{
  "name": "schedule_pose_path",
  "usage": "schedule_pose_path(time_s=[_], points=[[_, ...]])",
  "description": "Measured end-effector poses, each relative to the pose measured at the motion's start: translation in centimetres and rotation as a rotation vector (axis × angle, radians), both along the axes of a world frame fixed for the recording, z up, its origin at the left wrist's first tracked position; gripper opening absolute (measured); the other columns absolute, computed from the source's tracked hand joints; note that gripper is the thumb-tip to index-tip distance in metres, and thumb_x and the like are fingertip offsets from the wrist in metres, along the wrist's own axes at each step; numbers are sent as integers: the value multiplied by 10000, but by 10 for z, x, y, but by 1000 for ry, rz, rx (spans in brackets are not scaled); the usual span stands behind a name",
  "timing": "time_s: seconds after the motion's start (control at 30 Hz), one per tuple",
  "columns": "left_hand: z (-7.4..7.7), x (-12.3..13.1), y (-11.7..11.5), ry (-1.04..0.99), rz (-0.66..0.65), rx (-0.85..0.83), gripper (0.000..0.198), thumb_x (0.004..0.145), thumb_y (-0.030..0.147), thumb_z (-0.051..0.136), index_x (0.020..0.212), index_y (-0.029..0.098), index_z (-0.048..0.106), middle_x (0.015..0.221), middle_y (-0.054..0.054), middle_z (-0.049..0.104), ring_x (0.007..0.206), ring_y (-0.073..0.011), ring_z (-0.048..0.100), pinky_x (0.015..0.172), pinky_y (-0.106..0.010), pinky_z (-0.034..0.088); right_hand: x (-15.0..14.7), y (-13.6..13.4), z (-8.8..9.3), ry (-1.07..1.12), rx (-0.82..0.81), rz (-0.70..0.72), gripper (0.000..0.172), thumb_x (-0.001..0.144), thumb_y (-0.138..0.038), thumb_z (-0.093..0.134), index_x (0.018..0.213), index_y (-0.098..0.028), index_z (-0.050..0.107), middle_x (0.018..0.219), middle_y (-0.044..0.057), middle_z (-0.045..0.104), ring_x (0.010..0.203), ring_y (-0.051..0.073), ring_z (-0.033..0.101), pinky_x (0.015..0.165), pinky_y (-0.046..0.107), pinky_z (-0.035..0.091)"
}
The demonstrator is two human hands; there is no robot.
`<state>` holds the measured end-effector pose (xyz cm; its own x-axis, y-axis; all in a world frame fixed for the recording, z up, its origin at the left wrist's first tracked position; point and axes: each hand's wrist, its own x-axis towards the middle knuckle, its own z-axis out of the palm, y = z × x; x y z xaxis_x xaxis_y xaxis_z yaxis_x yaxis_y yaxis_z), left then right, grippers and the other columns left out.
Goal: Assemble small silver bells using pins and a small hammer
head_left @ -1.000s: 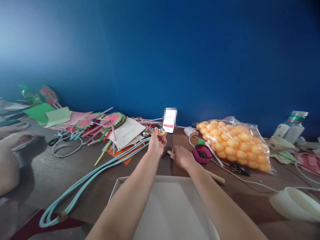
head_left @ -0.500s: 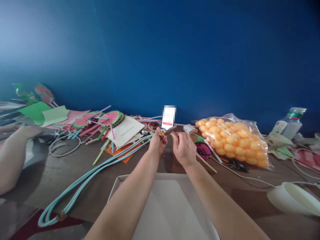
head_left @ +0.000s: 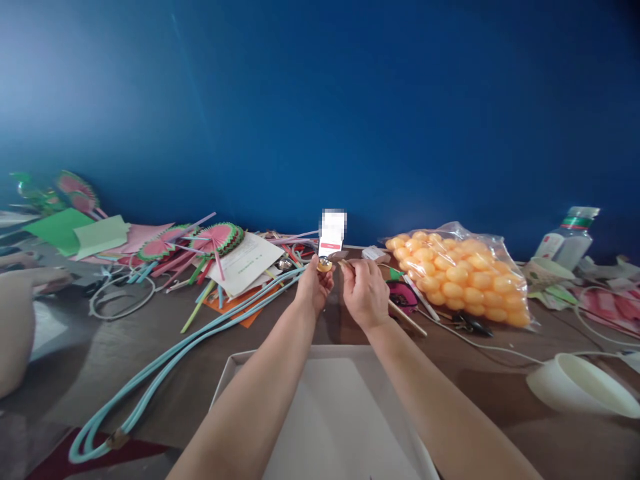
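Note:
Near the middle of the head view, my left hand (head_left: pixel 316 285) is closed round a small round gold bell (head_left: pixel 325 264), held between thumb and finger. Just to its right, my right hand (head_left: pixel 366 293) is closed in a pinch; a thin brownish bit shows at its fingertips, too small to name. The two hands are apart. Behind them a phone with a lit white screen (head_left: pixel 332 232) leans upright near the blue wall. Below my forearms lies a shallow white tray (head_left: pixel 340 413).
Pale blue cords (head_left: pixel 165 357), watermelon paper fans (head_left: pixel 218 240) and a white booklet (head_left: pixel 250 262) lie left. On the right are a bag of orange balls (head_left: pixel 463 277), a bottle (head_left: pixel 567 240) and a white cup (head_left: pixel 580 387). Another person's arm (head_left: pixel 15 320) reaches in at far left.
The view has shifted slightly. The gold bell in my left hand now shows more fully, and my right hand's fingertips have moved a little. The other person's hand has moved left.

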<state>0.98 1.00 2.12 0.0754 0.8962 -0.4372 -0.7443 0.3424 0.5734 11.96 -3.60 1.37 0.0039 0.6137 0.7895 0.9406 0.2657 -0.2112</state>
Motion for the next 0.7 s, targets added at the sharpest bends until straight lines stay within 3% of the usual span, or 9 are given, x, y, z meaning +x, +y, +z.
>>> schedule_pose_path(time_s=[0.7], points=[[1,0,0,11,14,8,322,904,413,532,803,114,597,626,-29,629,437,-43,528,444,-146,429,1,0,0,-19,-15,25,251,978,-353,417,998,-182,600,953,93,632,891,217,572,738,300,404]])
